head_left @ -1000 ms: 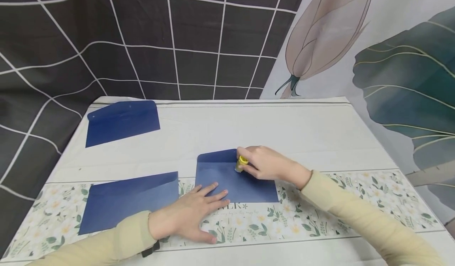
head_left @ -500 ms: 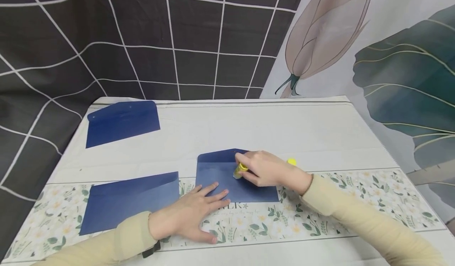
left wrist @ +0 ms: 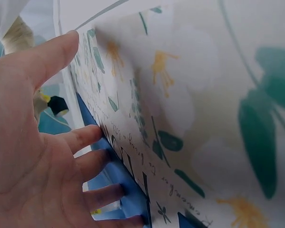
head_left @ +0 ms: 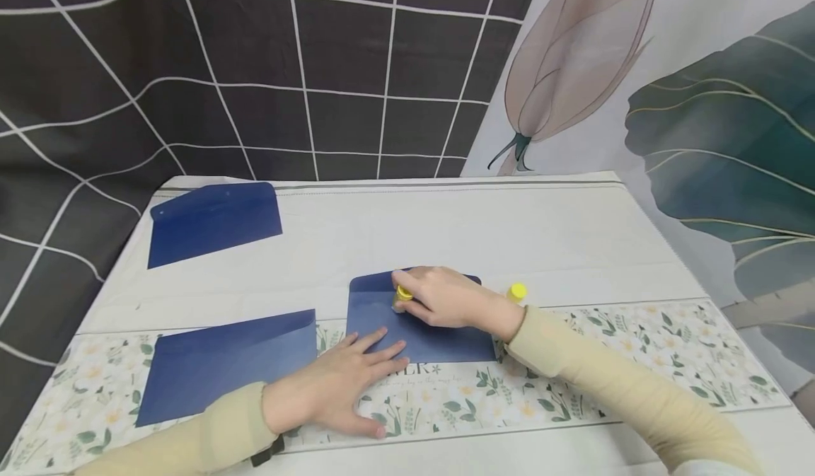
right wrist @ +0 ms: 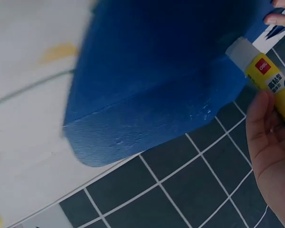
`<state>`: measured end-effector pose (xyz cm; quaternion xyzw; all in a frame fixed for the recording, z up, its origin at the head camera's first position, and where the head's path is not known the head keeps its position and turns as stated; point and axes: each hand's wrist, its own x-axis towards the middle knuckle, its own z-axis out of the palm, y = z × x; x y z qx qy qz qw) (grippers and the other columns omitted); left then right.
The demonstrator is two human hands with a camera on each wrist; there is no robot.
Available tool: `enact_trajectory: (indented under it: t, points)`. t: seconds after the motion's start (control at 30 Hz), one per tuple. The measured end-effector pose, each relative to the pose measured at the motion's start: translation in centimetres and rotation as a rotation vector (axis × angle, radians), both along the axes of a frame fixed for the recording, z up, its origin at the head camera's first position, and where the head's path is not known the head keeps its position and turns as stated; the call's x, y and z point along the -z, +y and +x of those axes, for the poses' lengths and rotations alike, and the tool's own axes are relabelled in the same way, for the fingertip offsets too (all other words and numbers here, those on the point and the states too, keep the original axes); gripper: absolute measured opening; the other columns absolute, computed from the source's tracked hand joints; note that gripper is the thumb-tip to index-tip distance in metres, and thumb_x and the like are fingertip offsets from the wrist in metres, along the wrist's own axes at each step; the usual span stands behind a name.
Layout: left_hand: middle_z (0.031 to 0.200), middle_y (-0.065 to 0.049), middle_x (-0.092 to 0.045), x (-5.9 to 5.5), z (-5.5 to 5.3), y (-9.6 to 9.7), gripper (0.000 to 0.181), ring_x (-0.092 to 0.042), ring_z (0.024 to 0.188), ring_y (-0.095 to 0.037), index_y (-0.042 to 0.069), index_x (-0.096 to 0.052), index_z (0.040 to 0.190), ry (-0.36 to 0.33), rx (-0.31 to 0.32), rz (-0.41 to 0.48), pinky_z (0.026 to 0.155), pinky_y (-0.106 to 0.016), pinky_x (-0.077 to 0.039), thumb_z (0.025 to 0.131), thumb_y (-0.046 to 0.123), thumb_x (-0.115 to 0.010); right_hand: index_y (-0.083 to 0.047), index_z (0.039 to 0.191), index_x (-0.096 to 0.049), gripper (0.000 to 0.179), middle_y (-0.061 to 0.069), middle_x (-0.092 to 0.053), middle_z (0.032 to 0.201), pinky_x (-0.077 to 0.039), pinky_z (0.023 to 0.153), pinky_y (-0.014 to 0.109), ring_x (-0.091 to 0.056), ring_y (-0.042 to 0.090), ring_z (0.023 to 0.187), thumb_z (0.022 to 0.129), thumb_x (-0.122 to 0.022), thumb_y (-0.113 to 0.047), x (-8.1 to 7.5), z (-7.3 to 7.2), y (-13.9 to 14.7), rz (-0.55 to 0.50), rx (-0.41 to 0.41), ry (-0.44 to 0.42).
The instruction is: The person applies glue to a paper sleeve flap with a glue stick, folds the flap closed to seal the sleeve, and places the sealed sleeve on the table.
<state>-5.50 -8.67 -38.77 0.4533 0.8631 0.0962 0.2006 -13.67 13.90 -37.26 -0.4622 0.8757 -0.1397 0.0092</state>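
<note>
Leftward shift since half a second ago: the right hand (head_left: pixel 439 295) and its yellow cylindrical glue stick with a whitish end (right wrist: pixel 270 78) now work closer to the left side of the dark-blue paper envelope (head_left: pixel 433 345). Right fingers curl in and thumb and fingers pinch the stick; whitish end points down at the envelope near the fold line, contact not certain from these angles. Envelope lies flat at the middle of the table, flap (head_left: pixel 371 282) opened toward the far side; right-wrist view shows small pale flecks on it. Left hand (head_left: pixel 347 384) unmoved, palm down, fingers straight and spread, gripping nothing; fingertips rest on the envelope's near left part, thumb out to the near side over the white floral-printed band (head_left: pixel 528 409) of the cloth. A small bright-yellow, round-topped object (head_left: pixel 517 291) sits just beyond the right forearm, showing more fully than before as the arm moves left. Two more blue envelopes: near left envelope (head_left: pixel 216 366), just left of the left hand and apart from the middle one; far left envelope (head_left: pixel 216 225), near the table's far edge, flap side away. White tablecloth (head_left: pixel 541 232) under everything. Behind, a black curtain with white grid lines (head_left: pixel 344 51); at far right, a pale curtain with large leaf prints (head_left: pixel 573 158). Pale-yellow sleeves (head_left: pixel 611 370) on both arms.
</note>
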Motion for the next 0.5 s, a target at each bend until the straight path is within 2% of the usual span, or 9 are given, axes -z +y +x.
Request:
enact_trajectory:
  t: [0.1, 0.23, 0.5]
  points:
    - [0.158, 0.0, -0.027, 0.1, 0.1, -0.1, 0.087, -0.02, 0.147, -0.033, 0.021, -0.036, 0.149, -0.002, -0.003, 0.016, 0.111, -0.061, -0.029, 0.079, 0.067, -0.06, -0.016, 0.096, -0.048, 0.012, -0.009, -0.06, 0.077, -0.05, 0.065, 0.024, -0.055, 0.003, 0.067, 0.097, -0.055, -0.026, 0.0, -0.3, -0.2, 0.015, 0.011, -0.001]
    - [0.158, -0.001, -0.028, 0.0, 0.2, 0.0, 0.086, -0.02, 0.147, -0.033, 0.02, -0.036, 0.149, 0.0, -0.003, 0.035, 0.111, -0.061, -0.029, 0.08, 0.065, -0.061, -0.016, 0.096, -0.049, 0.01, -0.009, -0.063, 0.078, -0.051, 0.064, 0.026, -0.057, 0.004, 0.067, 0.095, -0.056, -0.023, -0.1, -0.4, 1.1, 0.029, 0.048, 0.017]
    - [0.158, 0.0, -0.027, -0.1, 0.1, -0.2, 0.087, -0.019, 0.148, -0.032, 0.02, -0.035, 0.15, -0.002, 0.003, 0.014, 0.112, -0.06, -0.029, 0.08, 0.065, -0.061, -0.014, 0.097, -0.05, 0.012, -0.008, -0.06, 0.074, -0.047, 0.059, 0.023, -0.052, 0.003, 0.062, 0.09, -0.059, -0.019, -0.2, 0.8, 5.4, 0.009, 0.117, 0.055]
